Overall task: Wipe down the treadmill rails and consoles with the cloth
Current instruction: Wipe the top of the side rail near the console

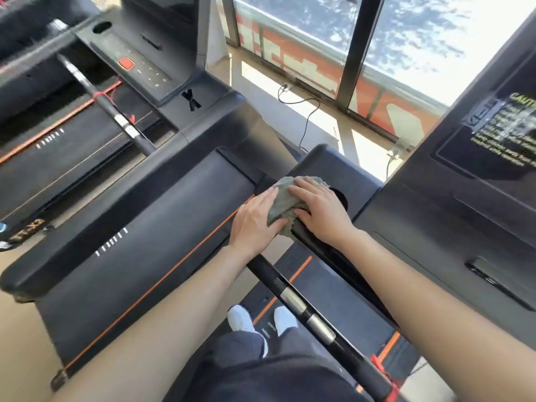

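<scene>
A crumpled grey-green cloth [285, 200] lies on the upper end of a black treadmill rail [293, 294], where the rail meets the console arm [324, 163]. My left hand [255, 220] lies on the cloth's left side, fingers straight and the thumb pressing against the cloth. My right hand [319, 208] presses flat on the cloth's right side, fingers extended. The rail runs down toward me with silver sensor bands. The console [464, 198] of this treadmill fills the right side, dark, with a caution label.
A second treadmill [139, 62] with a red stop button and its own rail [107, 103] stands at the left. The belt [139, 245] with an orange stripe runs below. Windows and a floor cable [307, 117] are ahead. My white shoes [261, 320] stand below.
</scene>
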Demonstrator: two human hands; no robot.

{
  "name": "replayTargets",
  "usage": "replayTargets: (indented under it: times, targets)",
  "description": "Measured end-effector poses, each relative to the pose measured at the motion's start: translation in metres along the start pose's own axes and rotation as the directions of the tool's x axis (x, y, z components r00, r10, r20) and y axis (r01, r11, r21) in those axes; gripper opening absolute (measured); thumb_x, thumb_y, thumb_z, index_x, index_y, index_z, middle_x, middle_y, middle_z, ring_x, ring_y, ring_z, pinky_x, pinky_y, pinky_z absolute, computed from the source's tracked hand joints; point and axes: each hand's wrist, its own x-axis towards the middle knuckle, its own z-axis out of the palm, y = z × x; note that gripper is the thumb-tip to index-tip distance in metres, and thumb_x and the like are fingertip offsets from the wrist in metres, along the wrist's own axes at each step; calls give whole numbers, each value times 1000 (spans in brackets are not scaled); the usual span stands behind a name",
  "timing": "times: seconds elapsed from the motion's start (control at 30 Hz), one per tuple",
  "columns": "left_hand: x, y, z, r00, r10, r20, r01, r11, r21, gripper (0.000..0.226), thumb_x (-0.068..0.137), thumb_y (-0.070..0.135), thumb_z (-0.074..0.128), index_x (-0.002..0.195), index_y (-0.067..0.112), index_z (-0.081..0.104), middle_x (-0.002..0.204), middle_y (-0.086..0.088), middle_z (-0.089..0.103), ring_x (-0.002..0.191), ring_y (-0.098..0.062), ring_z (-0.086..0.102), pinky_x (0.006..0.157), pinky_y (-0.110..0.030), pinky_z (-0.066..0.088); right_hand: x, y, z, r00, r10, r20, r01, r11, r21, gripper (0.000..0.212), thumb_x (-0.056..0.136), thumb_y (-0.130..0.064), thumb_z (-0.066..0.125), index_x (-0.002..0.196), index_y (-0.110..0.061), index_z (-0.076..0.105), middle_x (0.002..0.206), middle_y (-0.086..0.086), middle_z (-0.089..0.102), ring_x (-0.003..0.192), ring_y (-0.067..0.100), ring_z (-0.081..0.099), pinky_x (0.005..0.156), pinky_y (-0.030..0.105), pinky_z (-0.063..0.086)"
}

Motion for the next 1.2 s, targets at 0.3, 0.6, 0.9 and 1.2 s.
replayTargets:
  times: [0.3, 0.6, 0.9, 1.2]
  targets:
    - [-44, -33, -16, 983, -185, -10, 185, 980, 76, 80, 76, 52, 83, 144, 22, 55, 140, 5, 63, 124, -20, 60, 102, -33, 41, 23, -32, 18, 929, -231, 288, 288, 942, -174, 59, 78, -37, 80, 132, -23, 63, 141, -2, 56, 137, 27, 40, 112, 46, 32]
    - [-135, -75, -37, 953, -278, -123, 291, 950, 115, 79, 72, 61, 80, 139, 24, 61, 130, 7, 67, 118, -17, 62, 100, -35, 45, 21, -101, 56, 788, -348, 508, 494, 850, -183, 64, 73, -37, 80, 134, -31, 61, 136, -14, 60, 130, 18, 50, 107, 39, 34]
    - [-258, -130, -65, 906, -394, -155, 417, 894, 164, 82, 73, 64, 78, 143, 27, 57, 134, 7, 64, 123, -18, 59, 103, -36, 42, -21, -203, 126, 710, -422, 564, 579, 806, -125, 74, 66, -43, 82, 135, -37, 56, 135, -18, 60, 127, 13, 53, 102, 33, 32]
    - [-368, -182, -88, 831, -488, -268, 536, 830, 153, 79, 64, 62, 84, 132, 28, 64, 126, 9, 69, 117, -18, 63, 97, -38, 43, -68, -296, 192, 621, -486, 615, 665, 742, -85, 81, 74, -49, 77, 146, -33, 44, 140, -14, 55, 129, 17, 51, 106, 36, 34]
